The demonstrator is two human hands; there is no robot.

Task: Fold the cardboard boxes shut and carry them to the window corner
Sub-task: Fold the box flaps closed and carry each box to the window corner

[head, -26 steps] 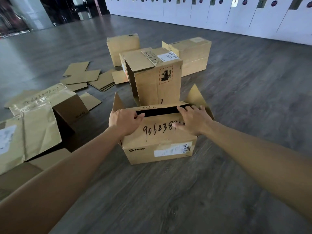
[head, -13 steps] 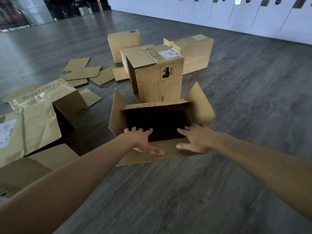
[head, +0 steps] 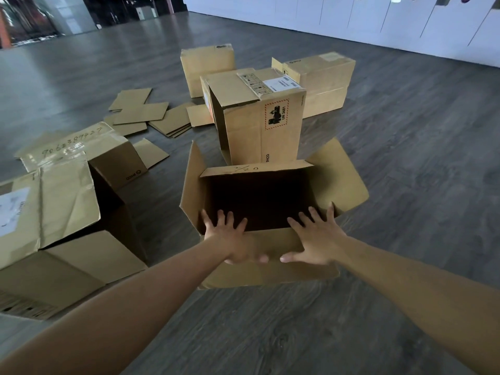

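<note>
**Both hands on the near flap of an open box**

The open cardboard box (head: pixel 259 201) sits on the grey wooden floor (head: pixel 405 163) straight in front of the person, its dark inside showing. Its side flaps stand up and outward to left and right, and the far flap leans inward over the opening, with handwriting on it. The near flap (head: pixel 270 272) folds out toward the person. The left hand (head: pixel 230 239) and the right hand (head: pixel 316 239) lie flat on this near flap, side by side, each grip spread with fingers straight and reaching over the box's near edge, thumbs pointing toward each other.

Just behind it stands a tall closed box (head: pixel 259 117) with an orange-framed hazard label and a white sticker on top. Further back are a small closed box (head: pixel 207 69) and a stack of two boxes (head: pixel 322 82). To the left lie flat cardboard sheets (head: pixel 151 115) and a large open box (head: pixel 62 207) with crumpled flaps. White lockers (head: pixel 378 20) line the far wall.
</note>
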